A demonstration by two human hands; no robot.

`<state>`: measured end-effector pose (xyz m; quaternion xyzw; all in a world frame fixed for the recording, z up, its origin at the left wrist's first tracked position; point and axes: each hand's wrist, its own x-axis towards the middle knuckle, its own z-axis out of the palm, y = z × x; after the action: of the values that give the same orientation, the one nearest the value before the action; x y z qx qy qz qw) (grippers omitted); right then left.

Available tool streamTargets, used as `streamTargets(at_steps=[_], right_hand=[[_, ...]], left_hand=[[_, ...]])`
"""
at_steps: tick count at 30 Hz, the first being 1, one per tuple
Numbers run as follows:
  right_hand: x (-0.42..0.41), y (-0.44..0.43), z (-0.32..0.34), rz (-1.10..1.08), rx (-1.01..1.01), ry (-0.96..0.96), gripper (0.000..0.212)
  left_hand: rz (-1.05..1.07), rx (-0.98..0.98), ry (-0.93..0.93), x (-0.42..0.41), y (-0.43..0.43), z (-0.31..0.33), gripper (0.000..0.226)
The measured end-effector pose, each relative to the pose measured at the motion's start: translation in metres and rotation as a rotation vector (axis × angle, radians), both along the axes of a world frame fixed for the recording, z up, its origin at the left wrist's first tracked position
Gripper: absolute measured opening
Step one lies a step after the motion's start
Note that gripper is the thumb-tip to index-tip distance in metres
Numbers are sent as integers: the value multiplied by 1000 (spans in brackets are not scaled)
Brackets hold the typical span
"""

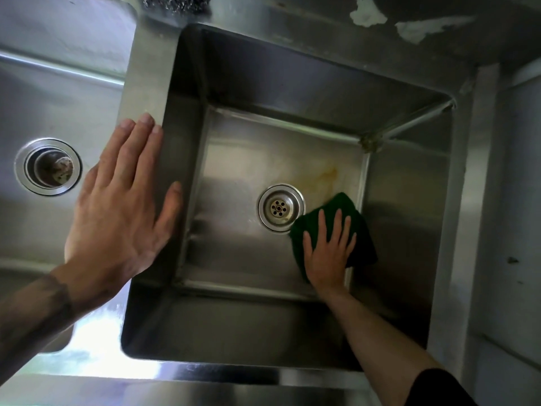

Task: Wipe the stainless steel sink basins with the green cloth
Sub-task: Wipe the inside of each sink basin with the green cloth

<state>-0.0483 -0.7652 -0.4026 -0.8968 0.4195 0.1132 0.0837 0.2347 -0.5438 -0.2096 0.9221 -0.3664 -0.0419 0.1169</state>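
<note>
Dim, cool light with one hard glare patch at lower left.
The square stainless steel sink basin (248, 159) is brightest on its floor; its left and near walls sink into deep shadow. White glare blows out the steel front rim of the worktop (96, 344) in the lower left of the frame. Wide-angle bending splays straight edges toward the corners, and the left hand (117, 206), close to the lens, looks slightly soft.

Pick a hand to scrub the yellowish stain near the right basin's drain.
Right. The right hand presses the green cloth on the basin floor, just short of the stain; the left hand lies bare on the divider.
</note>
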Motion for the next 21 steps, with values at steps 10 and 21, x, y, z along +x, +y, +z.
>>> streamTargets(at_steps=[10, 21], right_hand=[[66, -37, 1, -113, -50, -75, 65], [130, -89, -5, -205, -45, -85, 71]], left_hand=[[14, -17, -20, 0, 0, -2, 70], [5, -10, -38, 2, 3, -7, 70]])
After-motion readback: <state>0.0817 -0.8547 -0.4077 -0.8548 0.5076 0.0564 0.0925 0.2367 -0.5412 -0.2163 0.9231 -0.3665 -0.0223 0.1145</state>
